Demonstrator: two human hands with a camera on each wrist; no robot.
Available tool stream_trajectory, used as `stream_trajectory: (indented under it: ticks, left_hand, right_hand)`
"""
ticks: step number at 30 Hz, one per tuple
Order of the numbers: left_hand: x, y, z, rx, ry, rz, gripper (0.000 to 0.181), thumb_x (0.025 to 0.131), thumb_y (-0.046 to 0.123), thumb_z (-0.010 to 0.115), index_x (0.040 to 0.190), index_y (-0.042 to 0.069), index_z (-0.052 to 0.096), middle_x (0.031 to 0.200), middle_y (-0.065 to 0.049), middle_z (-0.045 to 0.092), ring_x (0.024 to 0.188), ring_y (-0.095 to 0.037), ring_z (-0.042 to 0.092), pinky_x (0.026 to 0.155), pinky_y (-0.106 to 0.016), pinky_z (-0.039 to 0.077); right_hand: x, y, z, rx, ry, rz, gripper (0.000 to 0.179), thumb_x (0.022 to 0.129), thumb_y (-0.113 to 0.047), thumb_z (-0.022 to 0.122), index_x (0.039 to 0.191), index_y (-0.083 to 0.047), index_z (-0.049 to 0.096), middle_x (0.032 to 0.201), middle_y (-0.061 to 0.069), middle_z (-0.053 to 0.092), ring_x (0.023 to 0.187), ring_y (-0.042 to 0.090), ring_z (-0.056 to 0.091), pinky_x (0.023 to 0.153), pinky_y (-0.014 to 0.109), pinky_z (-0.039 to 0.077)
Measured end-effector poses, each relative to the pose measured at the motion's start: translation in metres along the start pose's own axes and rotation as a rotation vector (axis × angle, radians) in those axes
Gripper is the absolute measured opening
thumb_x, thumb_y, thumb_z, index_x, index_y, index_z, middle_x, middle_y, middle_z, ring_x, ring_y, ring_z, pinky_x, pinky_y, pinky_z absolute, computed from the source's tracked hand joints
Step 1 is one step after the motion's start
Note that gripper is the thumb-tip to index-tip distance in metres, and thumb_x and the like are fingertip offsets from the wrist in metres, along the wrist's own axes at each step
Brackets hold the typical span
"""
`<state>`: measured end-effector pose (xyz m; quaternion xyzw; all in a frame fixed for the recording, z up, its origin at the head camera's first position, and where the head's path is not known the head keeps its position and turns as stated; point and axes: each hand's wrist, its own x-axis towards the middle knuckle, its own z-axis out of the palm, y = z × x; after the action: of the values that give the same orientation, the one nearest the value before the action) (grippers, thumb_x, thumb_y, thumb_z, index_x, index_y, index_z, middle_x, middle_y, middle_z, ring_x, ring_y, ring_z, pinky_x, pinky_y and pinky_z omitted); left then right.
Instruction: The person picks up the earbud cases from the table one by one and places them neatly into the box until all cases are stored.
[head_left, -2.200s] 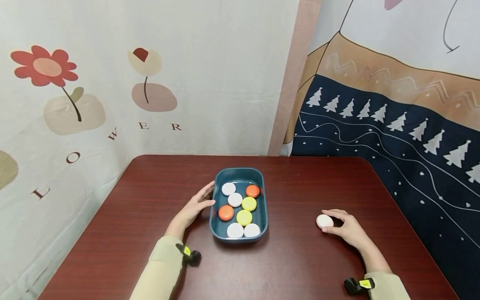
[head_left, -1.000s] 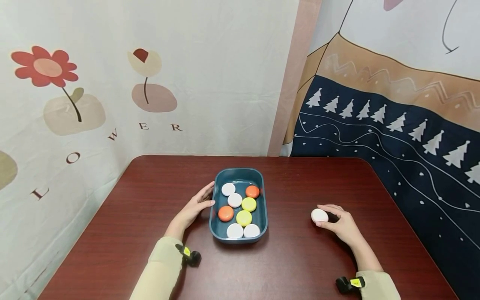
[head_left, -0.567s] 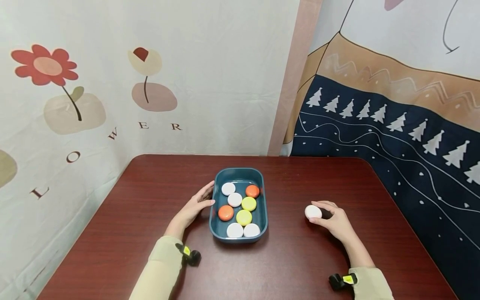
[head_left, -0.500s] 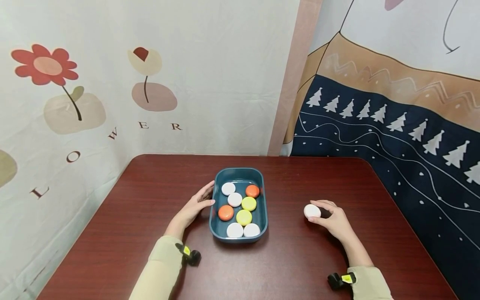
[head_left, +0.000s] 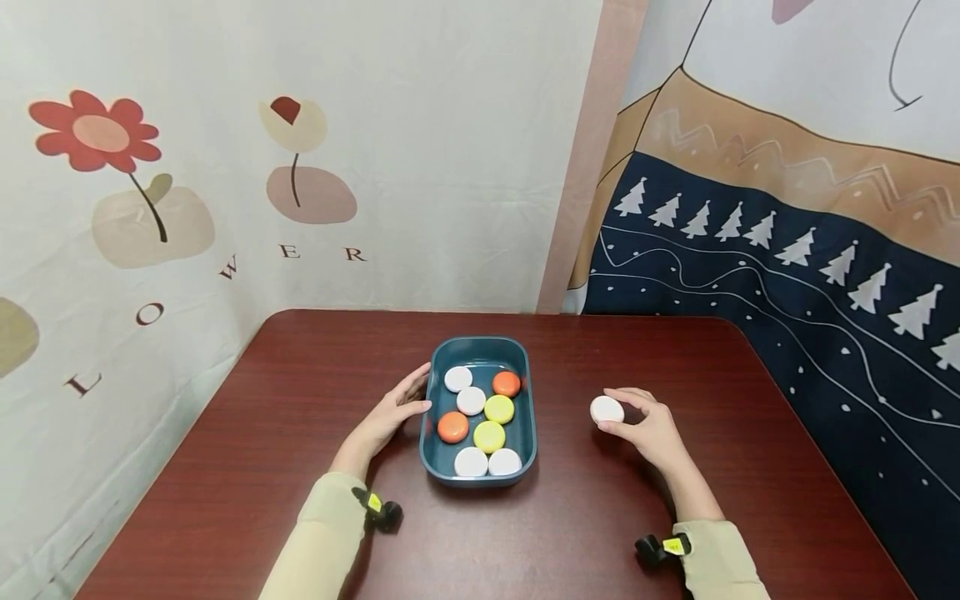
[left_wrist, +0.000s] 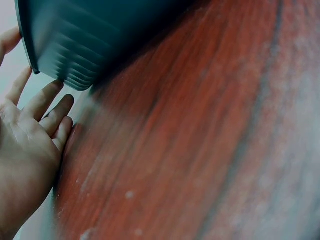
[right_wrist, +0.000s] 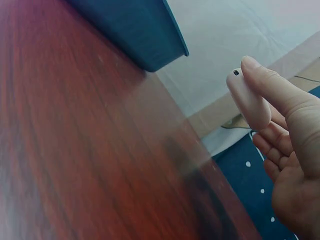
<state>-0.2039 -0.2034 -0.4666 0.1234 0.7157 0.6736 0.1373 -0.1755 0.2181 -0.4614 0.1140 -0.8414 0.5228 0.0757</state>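
Note:
A rounded white disc (head_left: pixel 607 410) is pinched between the thumb and fingers of my right hand (head_left: pixel 651 429), to the right of the tray. The right wrist view shows that white disc (right_wrist: pixel 248 100) edge-on, tilted above the table, with a small dark mark near its top end. My left hand (head_left: pixel 384 421) rests against the left side of a dark teal tray (head_left: pixel 531 417), its fingers spread and mostly straight along the wall. Inside the tray lie several white discs (head_left: pixel 471 401), two orange discs (head_left: pixel 453 427) and two yellow-green discs (head_left: pixel 490 437).
Everything stands on a reddish-brown wooden table (head_left: pixel 585 517). Behind it hangs a pale curtain (head_left: pixel 450 167) with flower prints, and a navy cloth (head_left: pixel 675 275) with white trees is at the right. Each wrist wears a small black camera (head_left: pixel 388 517).
My right hand has carried the white disc leftward and a little farther from me, closer to the tray. The left hand and the tray have stayed in place.

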Motion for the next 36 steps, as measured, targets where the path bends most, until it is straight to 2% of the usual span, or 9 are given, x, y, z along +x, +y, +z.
stream_trajectory:
  ticks: [5,13,17,21,25,32,36]
  left_hand:
    - [-0.001,0.000,0.000,0.001,-0.002,0.001,0.068,0.093,0.000,0.055,0.152,0.006,0.022,0.154,-0.021,0.021,0.141,-0.036,0.016,0.111,-0.053,0.012]
    - [-0.002,0.002,0.001,0.007,-0.005,0.001,0.068,0.094,0.000,0.055,0.152,0.006,0.022,0.154,-0.021,0.021,0.141,-0.036,0.016,0.111,-0.053,0.012]
    - [-0.001,0.002,0.001,0.009,-0.004,0.002,0.067,0.094,-0.001,0.054,0.152,0.005,0.022,0.154,-0.021,0.021,0.141,-0.036,0.016,0.111,-0.053,0.012]
    - [-0.002,0.002,0.001,0.007,-0.003,-0.003,0.068,0.094,0.000,0.055,0.152,0.006,0.022,0.154,-0.021,0.021,0.141,-0.036,0.016,0.111,-0.053,0.012]
    - [-0.002,0.002,0.001,0.009,-0.002,-0.005,0.068,0.094,0.000,0.055,0.152,0.006,0.022,0.154,-0.021,0.021,0.141,-0.036,0.016,0.111,-0.053,0.012]
    - [-0.002,0.003,0.001,0.016,0.005,-0.005,0.068,0.094,-0.001,0.055,0.152,0.006,0.022,0.154,-0.021,0.022,0.141,-0.037,0.017,0.111,-0.054,0.013]
    - [-0.003,0.003,0.002,0.017,0.003,-0.012,0.068,0.094,0.000,0.055,0.152,0.005,0.021,0.154,-0.021,0.021,0.141,-0.037,0.016,0.111,-0.053,0.013]
  right_hand:
    - [0.001,-0.028,0.005,0.015,0.003,-0.004,0.048,0.074,-0.001,0.080,0.119,0.008,0.063,0.119,0.024,0.058,0.110,0.032,0.047,0.092,0.053,0.033]
    - [0.009,-0.039,0.016,0.054,0.009,-0.025,0.048,0.074,-0.001,0.080,0.118,0.007,0.064,0.119,0.024,0.057,0.110,0.032,0.048,0.091,0.050,0.034]
    - [0.015,-0.045,0.021,0.048,0.001,-0.031,0.048,0.074,-0.001,0.080,0.119,0.007,0.063,0.120,0.024,0.057,0.111,0.033,0.048,0.092,0.053,0.035]
    - [0.026,-0.037,0.029,0.057,-0.005,-0.040,0.049,0.074,-0.004,0.082,0.120,0.004,0.064,0.121,0.021,0.058,0.112,0.033,0.048,0.094,0.057,0.034]
    - [0.038,-0.023,0.037,0.072,-0.007,-0.050,0.051,0.073,-0.010,0.084,0.120,-0.003,0.067,0.121,0.015,0.059,0.113,0.028,0.049,0.095,0.056,0.034]
    - [0.054,-0.028,0.048,0.069,-0.021,-0.065,0.053,0.073,-0.022,0.085,0.120,-0.008,0.068,0.120,0.008,0.060,0.113,0.023,0.049,0.095,0.053,0.036]
    - [0.060,-0.033,0.055,0.071,-0.033,-0.053,0.053,0.073,-0.023,0.085,0.120,-0.009,0.068,0.121,0.007,0.060,0.113,0.023,0.049,0.095,0.053,0.037]
